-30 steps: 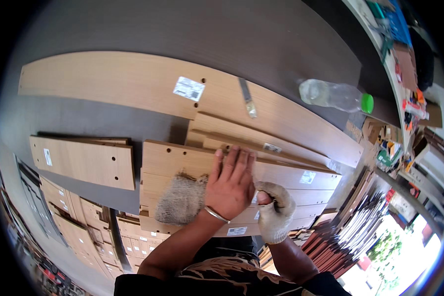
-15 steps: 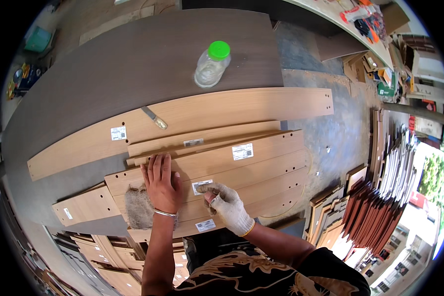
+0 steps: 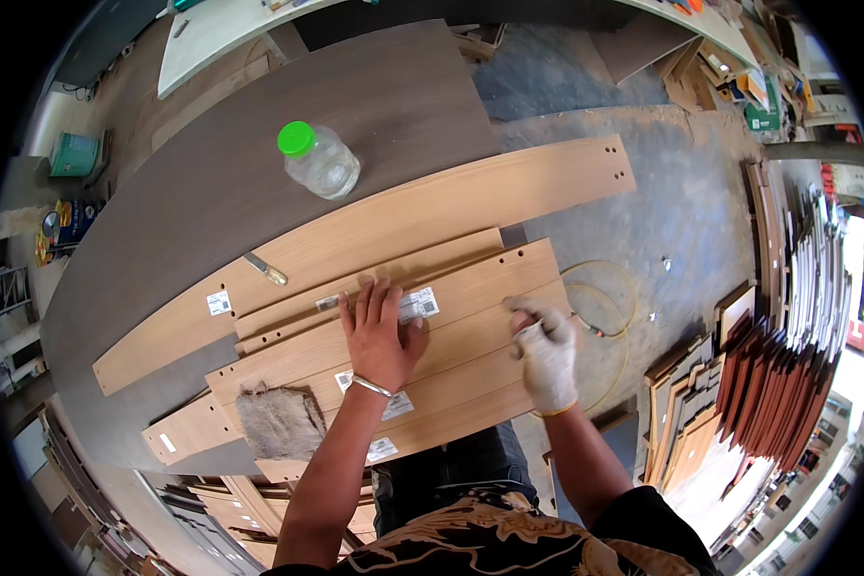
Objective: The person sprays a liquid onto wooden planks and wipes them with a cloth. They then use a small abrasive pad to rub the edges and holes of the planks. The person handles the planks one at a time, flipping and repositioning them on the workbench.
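Bare left hand (image 3: 379, 334) flat, fingers spread wide on stacked wooden panels (image 3: 470, 288); gloved right hand (image 3: 545, 348) curled, gripping their right edge.

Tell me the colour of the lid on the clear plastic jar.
Bright green, on the clear plastic jar; the head view shows the lid best.

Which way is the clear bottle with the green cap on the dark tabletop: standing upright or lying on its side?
Lying on its side. The clear bottle rests lengthwise on the dark tabletop, its green cap pointing sideways rather than up.
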The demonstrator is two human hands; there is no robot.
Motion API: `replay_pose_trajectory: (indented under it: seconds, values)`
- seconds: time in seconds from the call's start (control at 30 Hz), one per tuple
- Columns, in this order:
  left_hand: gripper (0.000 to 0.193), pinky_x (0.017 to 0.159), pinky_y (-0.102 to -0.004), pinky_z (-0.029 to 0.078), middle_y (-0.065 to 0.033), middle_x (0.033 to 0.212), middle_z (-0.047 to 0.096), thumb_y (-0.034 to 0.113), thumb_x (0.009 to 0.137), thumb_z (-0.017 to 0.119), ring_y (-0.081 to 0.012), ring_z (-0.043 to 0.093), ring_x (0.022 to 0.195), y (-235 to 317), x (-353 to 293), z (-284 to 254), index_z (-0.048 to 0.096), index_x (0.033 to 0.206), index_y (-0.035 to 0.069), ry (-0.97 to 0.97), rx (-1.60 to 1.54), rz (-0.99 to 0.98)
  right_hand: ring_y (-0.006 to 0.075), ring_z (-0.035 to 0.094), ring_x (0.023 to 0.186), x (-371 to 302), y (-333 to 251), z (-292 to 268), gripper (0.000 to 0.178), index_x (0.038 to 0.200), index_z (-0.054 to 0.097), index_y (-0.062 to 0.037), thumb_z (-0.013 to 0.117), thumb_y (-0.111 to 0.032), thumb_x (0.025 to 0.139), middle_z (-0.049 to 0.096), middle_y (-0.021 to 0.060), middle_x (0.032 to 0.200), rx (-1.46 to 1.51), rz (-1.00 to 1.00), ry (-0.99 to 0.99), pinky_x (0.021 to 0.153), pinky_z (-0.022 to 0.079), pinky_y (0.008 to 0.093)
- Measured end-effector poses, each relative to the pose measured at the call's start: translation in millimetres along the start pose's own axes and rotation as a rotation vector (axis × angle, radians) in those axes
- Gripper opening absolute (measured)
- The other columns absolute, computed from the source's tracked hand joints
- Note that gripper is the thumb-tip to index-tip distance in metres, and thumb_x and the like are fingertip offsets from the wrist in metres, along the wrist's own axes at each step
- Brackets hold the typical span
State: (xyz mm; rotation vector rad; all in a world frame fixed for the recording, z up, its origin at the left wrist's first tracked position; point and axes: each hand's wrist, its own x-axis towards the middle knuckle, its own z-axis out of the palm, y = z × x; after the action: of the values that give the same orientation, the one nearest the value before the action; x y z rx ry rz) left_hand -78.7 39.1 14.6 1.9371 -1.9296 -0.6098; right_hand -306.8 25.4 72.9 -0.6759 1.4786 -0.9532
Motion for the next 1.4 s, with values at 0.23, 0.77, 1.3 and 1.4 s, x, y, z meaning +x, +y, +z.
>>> replay_pose_trajectory:
  seconds: [0.23,0.77,1.3,1.4]
  values:
    - [0.043,0.12,-0.0616,0.021,-0.0125,0.138,0.061,0.02,0.086,0.071,-0.0371,0.049,0.136,-1.8,3.5,9.1,0.059,0.125,0.006,0.071,0.036,0.023,0.0081,0.059,0.074,135.4,-46.7,-52.6,0.029,0.11,0.075,-0.0019,0.055,0.002,0.089,0.069,0.0019,0.088,-0.481,-0.226,-0.023,0.07,0.049,0.0227]
    - [0.039,0.115,-0.061,0.029,-0.0146,0.131,0.064,0.026,0.084,0.069,-0.0377,0.057,0.126,-4.5,9.8,14.5,0.061,0.117,0.006,0.068,0.037,-0.026,0.0358,0.07,0.09,218.8,-34.0,-3.0,0.022,0.101,0.078,-0.0086,0.063,-0.019,0.088,0.074,0.0166,0.095,-1.287,-0.039,-0.547,0.082,0.055,0.0421]
    - [0.039,0.113,-0.0607,0.031,-0.0145,0.13,0.065,0.023,0.082,0.07,-0.0378,0.058,0.125,-7.3,10.0,12.6,0.06,0.116,0.007,0.059,-0.002,-0.049,0.039,0.069,0.088,210.0,-37.3,14.9,0.023,0.102,0.077,-0.0087,0.063,-0.02,0.089,0.073,0.0172,0.093,-1.504,-0.123,-0.518,0.08,0.055,0.0452]
    - [0.039,0.113,-0.0606,0.031,-0.0143,0.13,0.065,0.024,0.083,0.07,-0.0374,0.058,0.126,-8.3,10.0,13.2,0.06,0.116,0.007,0.064,-0.01,-0.051,0.038,0.07,0.088,207.9,-36.5,16.2,0.022,0.102,0.077,-0.0091,0.063,-0.02,0.088,0.074,0.0164,0.092,-1.493,-0.127,-0.5,0.081,0.055,0.045]
